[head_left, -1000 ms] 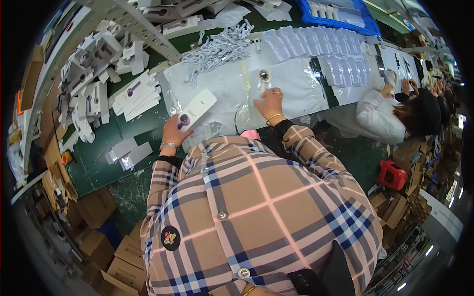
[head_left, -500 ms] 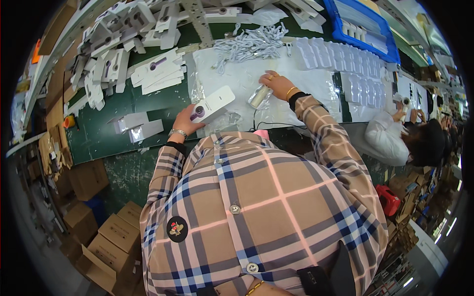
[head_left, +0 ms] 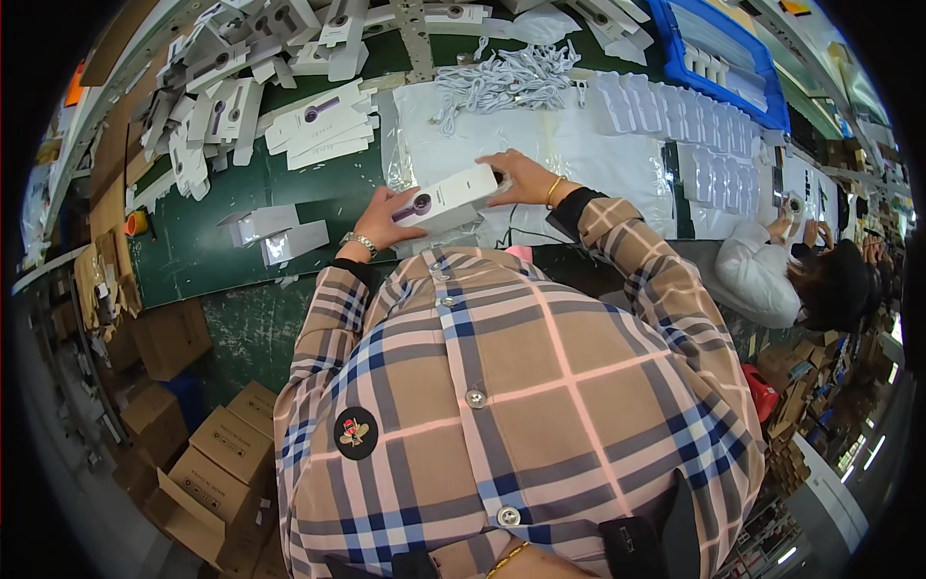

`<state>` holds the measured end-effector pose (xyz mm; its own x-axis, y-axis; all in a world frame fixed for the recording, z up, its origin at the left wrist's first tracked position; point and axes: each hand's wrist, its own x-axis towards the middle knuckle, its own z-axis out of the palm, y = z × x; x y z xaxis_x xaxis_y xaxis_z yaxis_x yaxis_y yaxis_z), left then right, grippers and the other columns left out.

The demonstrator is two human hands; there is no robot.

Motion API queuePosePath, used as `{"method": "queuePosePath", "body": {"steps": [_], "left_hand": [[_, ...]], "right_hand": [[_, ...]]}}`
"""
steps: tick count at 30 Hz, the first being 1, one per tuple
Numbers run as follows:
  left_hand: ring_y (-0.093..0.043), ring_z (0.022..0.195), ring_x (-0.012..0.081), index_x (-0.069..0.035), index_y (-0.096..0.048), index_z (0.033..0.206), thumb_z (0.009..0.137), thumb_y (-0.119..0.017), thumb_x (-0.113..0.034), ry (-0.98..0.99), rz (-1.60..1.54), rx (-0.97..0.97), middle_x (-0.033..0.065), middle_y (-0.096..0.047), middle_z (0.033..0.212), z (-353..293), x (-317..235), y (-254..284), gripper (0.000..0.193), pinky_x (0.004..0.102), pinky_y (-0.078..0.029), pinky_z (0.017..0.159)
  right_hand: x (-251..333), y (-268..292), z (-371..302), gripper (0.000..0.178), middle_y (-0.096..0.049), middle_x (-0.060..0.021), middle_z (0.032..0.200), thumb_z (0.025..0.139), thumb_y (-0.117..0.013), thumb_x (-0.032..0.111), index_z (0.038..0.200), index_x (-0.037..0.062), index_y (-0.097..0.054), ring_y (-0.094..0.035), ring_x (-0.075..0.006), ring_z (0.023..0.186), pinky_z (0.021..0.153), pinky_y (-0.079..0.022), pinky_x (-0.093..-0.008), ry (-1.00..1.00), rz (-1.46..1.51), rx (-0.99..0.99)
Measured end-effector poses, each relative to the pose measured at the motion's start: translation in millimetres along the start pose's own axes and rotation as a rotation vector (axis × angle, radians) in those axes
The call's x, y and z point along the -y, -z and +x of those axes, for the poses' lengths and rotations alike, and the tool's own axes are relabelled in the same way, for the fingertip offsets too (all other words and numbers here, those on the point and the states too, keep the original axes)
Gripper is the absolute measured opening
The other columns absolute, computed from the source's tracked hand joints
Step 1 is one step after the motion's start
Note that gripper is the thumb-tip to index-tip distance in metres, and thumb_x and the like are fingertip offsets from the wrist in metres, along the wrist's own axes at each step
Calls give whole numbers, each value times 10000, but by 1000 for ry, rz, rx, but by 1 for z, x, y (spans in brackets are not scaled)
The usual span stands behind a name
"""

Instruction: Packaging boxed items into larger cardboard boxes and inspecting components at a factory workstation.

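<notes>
Wearer: plaid shirt fills the near field; both forearms reach forward to the bench edge.
Left hand (head_left: 378,220): wristwatch on wrist; fingers curled closed around the near-left end of the white carton (head_left: 446,198), thumb on top. Likely steadies that end.
Right hand (head_left: 522,179): bangle on wrist; fingers wrapped over the far-right end of the same carton, closed on it. How tightly, I cannot tell.
White carton: long, slim, with 1 dark round mark on its face; held level between the 2 hands, just above the clear plastic sheet (head_left: 617,174), close to the body. Supported at both ends, so it stays flat.
Green bench (head_left: 203,256): 2 grey-white open sleeves (head_left: 275,232) lie left of the left hand, within easy reach.
Flat cartons (head_left: 323,130): fanned stack further left, same round mark.
White cords (head_left: 506,82): loose heap beyond the carton, on the sheet.
Clear trays (head_left: 675,111): row at far right.
Blue bin (head_left: 719,53): behind the trays.
Co-worker (head_left: 772,270): white sleeves, at right, well apart.
</notes>
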<state>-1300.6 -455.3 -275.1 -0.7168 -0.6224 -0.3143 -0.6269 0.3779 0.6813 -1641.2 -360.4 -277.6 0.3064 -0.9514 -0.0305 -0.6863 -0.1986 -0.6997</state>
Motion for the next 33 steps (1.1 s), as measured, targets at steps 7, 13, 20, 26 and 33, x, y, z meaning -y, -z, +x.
{"method": "queuePosePath", "body": {"steps": [7, 13, 20, 26, 33], "left_hand": [[-568, 1159, 338, -156, -617, 1361, 671, -904, -468, 9, -70, -64, 133, -624, 1221, 4, 13, 1, 810, 424, -485, 1019], [-555, 1180, 346, -184, -623, 1348, 676, -890, -436, 56, 360, -64, 126, -627, 1241, 3, 16, -4, 766, 430, -478, 1025], [-495, 1327, 317, -252, -506, 1467, 665, -899, -409, 125, 404, -61, 85, -581, 1358, 7, 14, -15, 907, 647, -340, 1127], [-499, 1333, 320, -276, -412, 1534, 678, -899, -404, 185, 416, -66, 61, -539, 1427, 0, -9, -16, 993, 650, -339, 1124], [-491, 1352, 313, -295, -383, 1552, 715, -887, -340, 153, 439, -88, 58, -516, 1456, 2, -20, -18, 978, 656, -315, 1143]], "right_hand": [[6, 5, 24, 653, -727, -152, 1085, 844, -802, 422, 1336, 48, -593, -685, -268, 852, 792, -568, -378, -656, 443, 233], [-6, -18, 59, 526, -742, -181, 1067, 927, -701, 401, 1314, 56, -608, -716, -254, 865, 765, -583, -370, -812, 345, 362], [-54, -18, 103, 346, -728, -186, 1087, 966, -610, 300, 1228, 80, -660, -717, -319, 938, 826, -580, -415, -238, -108, -54], [-50, -16, 147, 264, -667, -161, 1093, 908, -631, 143, 1160, 81, -675, -709, -350, 926, 820, -569, -454, -265, -491, -50], [-32, -12, 112, 182, -698, -127, 981, 920, -670, 143, 1070, 48, -633, -716, -315, 837, 742, -577, -407, -39, -160, -169]]}}
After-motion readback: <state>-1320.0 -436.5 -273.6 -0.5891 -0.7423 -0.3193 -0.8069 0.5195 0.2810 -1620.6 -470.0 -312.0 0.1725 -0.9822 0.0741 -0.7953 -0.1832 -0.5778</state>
